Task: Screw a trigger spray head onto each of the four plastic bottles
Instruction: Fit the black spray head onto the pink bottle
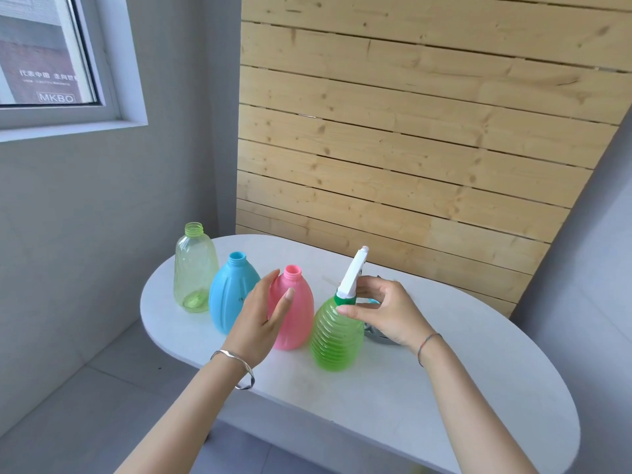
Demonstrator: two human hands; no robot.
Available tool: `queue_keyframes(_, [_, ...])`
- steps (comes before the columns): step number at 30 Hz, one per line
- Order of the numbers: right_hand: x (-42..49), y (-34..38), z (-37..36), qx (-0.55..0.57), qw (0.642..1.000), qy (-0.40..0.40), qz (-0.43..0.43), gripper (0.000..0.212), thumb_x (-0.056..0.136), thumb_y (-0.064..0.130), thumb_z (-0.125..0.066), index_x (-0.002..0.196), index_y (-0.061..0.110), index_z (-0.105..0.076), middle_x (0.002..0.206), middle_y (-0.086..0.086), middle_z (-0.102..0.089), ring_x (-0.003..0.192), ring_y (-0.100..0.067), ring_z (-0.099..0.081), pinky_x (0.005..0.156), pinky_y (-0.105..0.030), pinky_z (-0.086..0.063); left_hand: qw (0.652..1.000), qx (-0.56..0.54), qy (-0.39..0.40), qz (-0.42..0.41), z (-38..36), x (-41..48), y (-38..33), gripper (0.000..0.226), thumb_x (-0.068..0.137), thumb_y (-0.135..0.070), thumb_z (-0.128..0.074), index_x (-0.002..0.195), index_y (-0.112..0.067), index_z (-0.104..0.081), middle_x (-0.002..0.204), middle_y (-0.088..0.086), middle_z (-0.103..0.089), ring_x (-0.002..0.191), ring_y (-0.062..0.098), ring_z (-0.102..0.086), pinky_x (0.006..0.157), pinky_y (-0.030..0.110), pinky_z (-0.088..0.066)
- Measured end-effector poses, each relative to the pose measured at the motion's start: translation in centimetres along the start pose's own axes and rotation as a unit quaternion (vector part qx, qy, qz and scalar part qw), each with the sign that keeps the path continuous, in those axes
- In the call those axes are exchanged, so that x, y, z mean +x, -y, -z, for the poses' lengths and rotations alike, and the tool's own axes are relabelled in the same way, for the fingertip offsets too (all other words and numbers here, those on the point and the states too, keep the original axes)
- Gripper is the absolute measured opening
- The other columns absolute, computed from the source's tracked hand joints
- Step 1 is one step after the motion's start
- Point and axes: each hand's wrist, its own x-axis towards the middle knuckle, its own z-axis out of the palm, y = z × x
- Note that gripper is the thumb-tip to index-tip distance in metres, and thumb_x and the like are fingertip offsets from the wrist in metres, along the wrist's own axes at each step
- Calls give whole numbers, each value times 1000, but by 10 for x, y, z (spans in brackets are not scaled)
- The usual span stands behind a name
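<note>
Four plastic bottles stand in a row on the white oval table (pixel 427 388). From left: a clear yellow-green bottle (pixel 195 271), a blue bottle (pixel 229 295) and a pink bottle (pixel 294 313), all three with open necks. The ribbed green bottle (pixel 337 336) at the right carries a white trigger spray head (pixel 354 273) with a green collar. My right hand (pixel 386 313) pinches that collar with thumb and fingers. My left hand (pixel 263 316) hovers open, fingers spread, just in front of the pink bottle; whether it touches the bottle is unclear.
Behind my right hand a grey round container (pixel 379 336) and a bit of light blue plastic (pixel 371 301) peek out, mostly hidden. A slatted wooden panel (pixel 410 148) backs the table. A grey wall with a window (pixel 44 56) is at the left.
</note>
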Motion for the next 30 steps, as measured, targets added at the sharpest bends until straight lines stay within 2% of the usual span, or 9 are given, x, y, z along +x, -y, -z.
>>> queue_keyframes(4, [-4,2,12,-6,999,25,-31,39,72,8,-80,109,13,-68,110,3,-71,107,-4,-64,91,-18,-49,1000,-1,-3,-3,0,-1,-2,56,97,-35,-46,145,-11,-33,148,3,-43,137,17,-36,113,31,-28])
queue_keyframes(7, [-6,0,37,37,998,14,-50,33,75,6,-76,107,13,-69,111,1,-72,105,-7,-65,91,-17,-49,1000,1,-11,-3,-1,-4,-5,67,91,-45,-45,147,-13,-28,149,-3,-37,139,14,-31,110,25,-23])
queue_keyframes(10, [1,-15,57,114,981,-129,-94,21,80,14,-73,100,14,-69,106,-1,-72,95,-10,-64,91,-23,-51,1000,-9,-20,-7,1,-4,-9,80,82,-57,-40,148,-15,-27,148,-8,-35,139,11,-29,108,24,-21])
queue_keyframes(12, [15,-38,65,123,952,-237,-150,30,79,22,-75,105,11,-66,112,-6,-68,93,-10,-61,90,-25,-46,999,-24,-24,-7,0,-3,-10,77,82,-59,-38,147,-17,-28,151,-7,-35,140,10,-29,109,25,-22])
queue_keyframes(13, [23,-49,66,110,941,-259,-187,40,77,27,-76,111,9,-64,118,-8,-66,96,-12,-59,89,-25,-43,999,-34,-23,-6,-1,-2,-10,74,84,-58,-37,147,-18,-29,151,-7,-36,140,10,-30,111,27,-23])
queue_keyframes(16, [46,-81,69,55,920,-236,-307,71,73,42,-77,128,4,-53,134,-12,-56,117,-24,-53,99,-33,-38,998,-68,-18,-6,-6,3,-11,63,90,-54,-35,144,-22,-33,147,-4,-44,139,12,-35,116,35,-27])
queue_keyframes(19, [64,-103,69,-20,909,-192,-369,86,66,55,-77,130,3,-52,140,-14,-50,130,-31,-45,109,-40,-36,996,-79,-29,-10,-12,12,-12,58,93,-53,-33,142,-22,-36,142,0,-49,135,15,-43,115,38,-31])
queue_keyframes(24, [84,-120,65,-107,895,-168,-398,94,59,60,-78,133,11,-47,142,-16,-39,134,-30,-35,110,-38,-33,995,-89,-39,-12,-18,21,-13,59,90,-50,-32,140,-22,-37,141,-3,-48,131,16,-47,113,37,-34])
queue_keyframes(30, [90,-127,62,-44,925,-117,-360,95,45,51,-88,126,11,-56,135,-11,-49,130,-27,-42,109,-40,-37,996,-83,-42,-13,-20,23,-14,62,88,-50,-31,141,-19,-38,142,-3,-48,131,15,-46,114,38,-33])
